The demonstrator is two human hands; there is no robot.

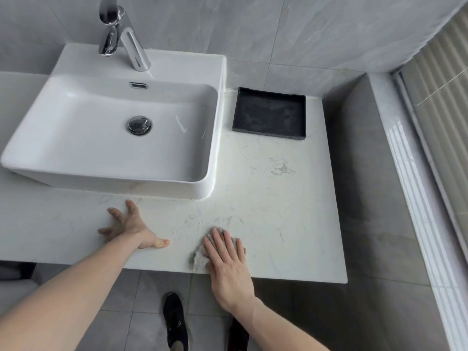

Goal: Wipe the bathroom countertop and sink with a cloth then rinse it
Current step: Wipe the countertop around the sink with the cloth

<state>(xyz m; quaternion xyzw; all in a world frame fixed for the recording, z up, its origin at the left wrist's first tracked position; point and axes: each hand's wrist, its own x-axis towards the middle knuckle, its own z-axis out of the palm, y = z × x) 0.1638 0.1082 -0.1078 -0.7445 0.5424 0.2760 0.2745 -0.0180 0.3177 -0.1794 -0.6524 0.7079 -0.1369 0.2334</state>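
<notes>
A white marbled countertop (273, 198) carries a white rectangular vessel sink (83, 173) at its left, with a chrome drain plug (139, 125) in the basin. My right hand (225, 259) lies flat, fingers together, pressing a crumpled grey cloth (200, 258) onto the countertop near its front edge. Most of the cloth is hidden under the palm. My left hand (131, 229) rests on the countertop in front of the sink, fingers spread, holding nothing. Smudges and streaks mark the countertop between the sink and the right wall.
A chrome faucet (126, 39) stands at the back of the sink. A black square tray (269, 114) sits at the back right of the countertop. Grey tiled walls close the back and right side. Below the front edge, dark shoes (174, 323) stand on the tile floor.
</notes>
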